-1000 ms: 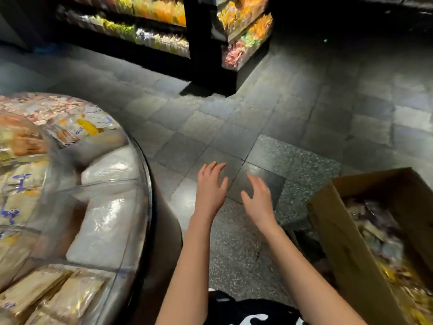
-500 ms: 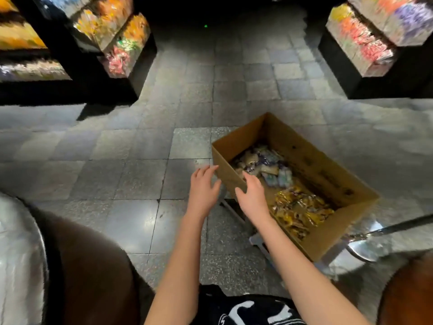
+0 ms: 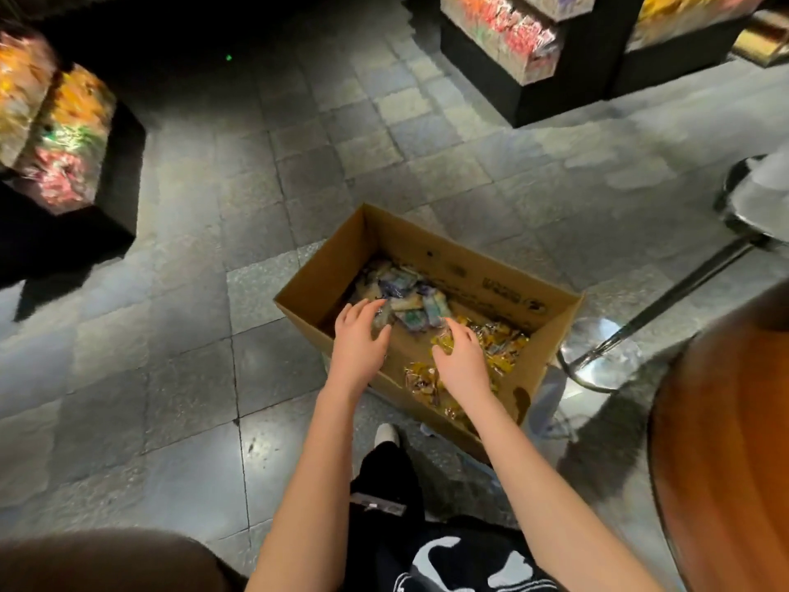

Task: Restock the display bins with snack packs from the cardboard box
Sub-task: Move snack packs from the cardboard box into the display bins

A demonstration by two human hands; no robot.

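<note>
An open cardboard box (image 3: 491, 275) stands on the tiled floor in front of me. Purple and pale snack packs (image 3: 410, 292) fill its far end, yellow snack packs (image 3: 499, 343) its near end. My left hand (image 3: 358, 339) hovers over the box's near-left wall, fingers spread and empty, fingertips by the purple packs. Over the yellow packs, my right hand (image 3: 463, 361) has its fingers curled down onto them; whether it grips one is unclear.
A dark display stand with colourful packs (image 3: 64, 143) is at the left, another (image 3: 512, 44) at the back right. A chrome stanchion base (image 3: 597, 356) sits right of the box. A brown rounded counter edge (image 3: 726, 442) is at the right, another (image 3: 106, 561) bottom left.
My view swung right from the round display bins to the box. Both hands moved forward and now reach over the box's packs.
</note>
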